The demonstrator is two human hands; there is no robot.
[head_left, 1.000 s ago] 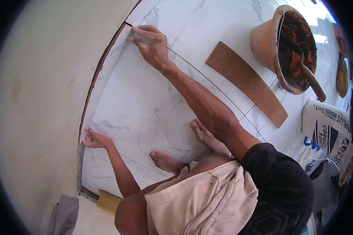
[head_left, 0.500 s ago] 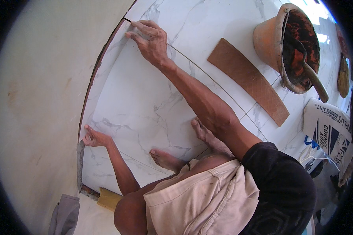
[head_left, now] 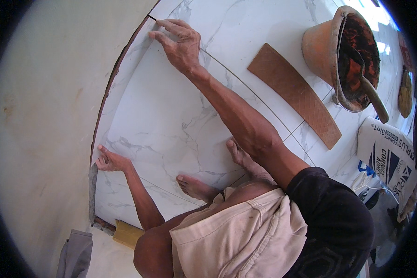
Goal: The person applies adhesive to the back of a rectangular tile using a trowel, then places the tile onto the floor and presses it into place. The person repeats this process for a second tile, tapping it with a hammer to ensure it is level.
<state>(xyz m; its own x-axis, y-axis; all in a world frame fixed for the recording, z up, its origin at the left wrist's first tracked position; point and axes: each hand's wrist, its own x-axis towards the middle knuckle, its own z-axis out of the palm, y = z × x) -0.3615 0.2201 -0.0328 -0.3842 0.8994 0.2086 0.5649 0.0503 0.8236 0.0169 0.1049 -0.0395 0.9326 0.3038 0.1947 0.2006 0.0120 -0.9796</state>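
Note:
A narrow white marbled tile strip (head_left: 120, 88) stands along the foot of the wall, with a dark gap behind its top edge. My right hand (head_left: 181, 42) reaches to its far end. Thumb and fingers are apart, with their tips against the strip beside a thin dark joint. At the near end is my left hand (head_left: 112, 161), its thumb spread from the bent fingers and the tips touching the strip. Neither hand visibly wraps around it. Under my arms lies a large white marbled floor tile (head_left: 157, 111), and my bare feet (head_left: 194, 187) rest on the floor.
Right of my arm lies a brown textured board (head_left: 294, 95). Beyond it stands an orange bucket (head_left: 317, 51), a trowel handle (head_left: 374, 99) sticking out. A printed white bag (head_left: 384, 153) sits at right. A yellow block (head_left: 127, 234) and grey cloth (head_left: 76, 252) are near the wall.
The view has shifted slightly. Both hands stay at the two ends of the strip; the right hand's thumb and fingers look a little more spread.

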